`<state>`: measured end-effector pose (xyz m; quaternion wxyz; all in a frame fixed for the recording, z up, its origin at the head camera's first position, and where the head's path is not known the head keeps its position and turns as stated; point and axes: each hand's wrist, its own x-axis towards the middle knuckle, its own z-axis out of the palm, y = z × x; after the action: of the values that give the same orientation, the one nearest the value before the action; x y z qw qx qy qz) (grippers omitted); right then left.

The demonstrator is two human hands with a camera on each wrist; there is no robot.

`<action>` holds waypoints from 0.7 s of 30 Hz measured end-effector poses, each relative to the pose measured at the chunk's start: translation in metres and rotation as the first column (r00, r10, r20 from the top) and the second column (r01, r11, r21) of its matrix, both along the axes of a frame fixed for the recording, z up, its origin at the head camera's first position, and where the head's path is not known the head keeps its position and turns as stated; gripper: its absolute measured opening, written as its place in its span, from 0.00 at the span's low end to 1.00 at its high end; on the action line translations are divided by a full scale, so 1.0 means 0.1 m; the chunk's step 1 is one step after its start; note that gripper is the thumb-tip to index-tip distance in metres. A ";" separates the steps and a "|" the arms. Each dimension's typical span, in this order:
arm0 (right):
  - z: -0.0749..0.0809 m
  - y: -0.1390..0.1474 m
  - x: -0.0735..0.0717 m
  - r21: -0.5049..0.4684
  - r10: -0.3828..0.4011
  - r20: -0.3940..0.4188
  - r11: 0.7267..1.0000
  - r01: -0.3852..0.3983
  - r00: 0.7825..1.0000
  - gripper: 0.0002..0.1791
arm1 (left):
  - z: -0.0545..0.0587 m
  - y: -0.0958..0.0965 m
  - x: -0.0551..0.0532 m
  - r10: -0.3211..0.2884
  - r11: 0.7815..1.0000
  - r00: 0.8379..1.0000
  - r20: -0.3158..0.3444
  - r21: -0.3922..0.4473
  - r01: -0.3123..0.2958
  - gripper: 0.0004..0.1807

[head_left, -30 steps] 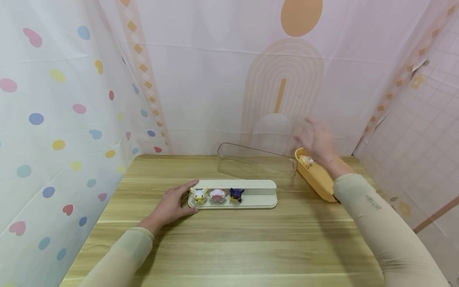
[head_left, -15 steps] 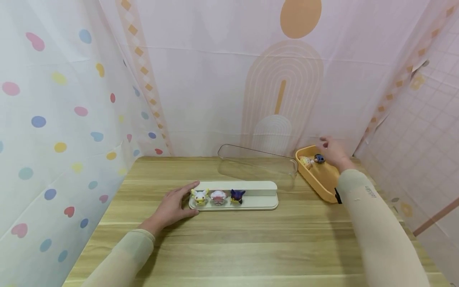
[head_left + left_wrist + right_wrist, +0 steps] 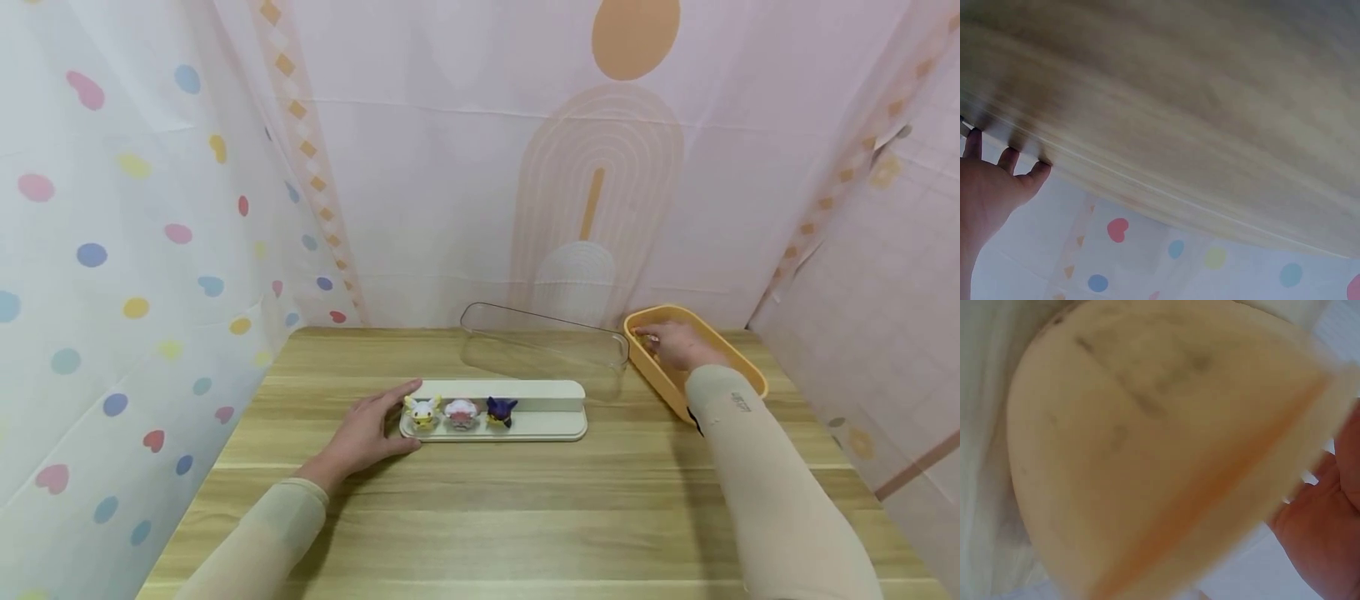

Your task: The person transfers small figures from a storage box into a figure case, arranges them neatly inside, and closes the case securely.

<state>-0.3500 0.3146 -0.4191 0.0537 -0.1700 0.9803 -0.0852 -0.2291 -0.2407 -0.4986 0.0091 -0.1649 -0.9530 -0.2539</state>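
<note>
In the head view, a cream display base lies on the wooden table. A white-and-yellow figurine, a pink-and-white figurine and a dark purple figurine stand in a row on its left part. My left hand holds the base's left end, thumb at the front edge and fingers at the back. Inside a yellow-orange tray at right, my right hand reaches down to a small yellowish figurine. The hand partly hides that figurine, so its grip is unclear.
A clear plastic cover lies behind the base, its right end close to the tray. Patterned curtains enclose the table at the back and sides. The tray's raised wall fills much of the right wrist view.
My right hand has come down from above the tray into it, over to the yellowish figurine. The dark blue figurine beside it is now hidden. My left hand stays at the base.
</note>
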 end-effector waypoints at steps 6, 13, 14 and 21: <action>-0.04 -0.04 0.05 -0.077 -0.059 0.019 0.995 0.060 0.998 0.20 | 0.00 0.00 0.01 0.006 1.000 1.000 -0.007 0.000 -0.006 0.54; -0.10 0.01 0.07 -0.104 -0.107 -0.061 0.989 0.100 0.992 0.09 | -0.01 0.00 0.02 0.003 1.000 1.000 -0.009 -0.001 -0.003 0.54; -0.11 0.02 0.07 -0.113 -0.113 -0.071 0.988 0.105 0.991 0.08 | 0.00 -0.01 0.02 0.000 1.000 1.000 -0.011 -0.002 0.000 0.54; -0.15 0.06 0.11 -0.175 -0.157 -0.098 0.975 0.138 0.983 0.09 | 0.00 -0.01 0.01 -0.004 1.000 1.000 -0.015 0.006 0.004 0.54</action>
<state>-0.3395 0.3206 -0.4342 -0.0221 -0.1050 0.9810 -0.1615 -0.2278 -0.2413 -0.4986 0.0160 -0.1687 -0.9518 -0.2555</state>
